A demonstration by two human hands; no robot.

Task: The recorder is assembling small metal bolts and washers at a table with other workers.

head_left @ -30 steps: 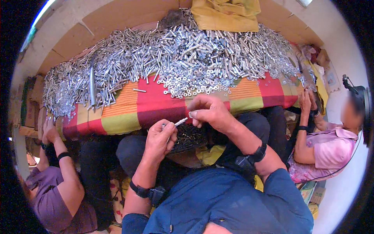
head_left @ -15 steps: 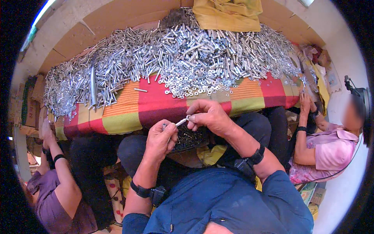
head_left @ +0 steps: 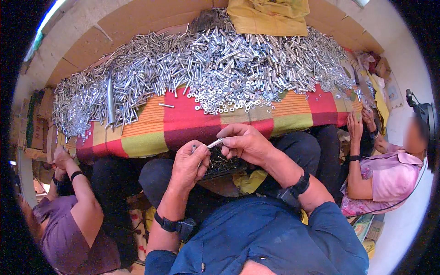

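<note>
Over my lap, in front of the cloth's near edge, my left hand [head_left: 188, 166] is closed round a shiny metal bolt [head_left: 214, 143] that sticks out to the right between thumb and fingers. At the bolt's far end my right hand [head_left: 247, 144] pinches a small washer [head_left: 221, 140]. The washer touches the bolt's tip; whether it sits around it is hidden by the fingers. Just beyond my hands lie a heap of loose washers [head_left: 220, 103] and a large pile of metal bolts and sleeves [head_left: 247, 55].
A striped cloth [head_left: 192, 130] covers the table under the pile. A long metal tube [head_left: 110, 103] lies at the left, a yellow sack [head_left: 270, 18] at the back. Below my hands stands a dark tray [head_left: 222, 169] of small parts. Co-workers sit left [head_left: 73, 224] and right [head_left: 380, 183].
My right hand has drawn slightly down and left, bringing the washer closer over the bolt's end. The left co-worker's hands have pulled together; the right co-worker's hands have shifted slightly.
</note>
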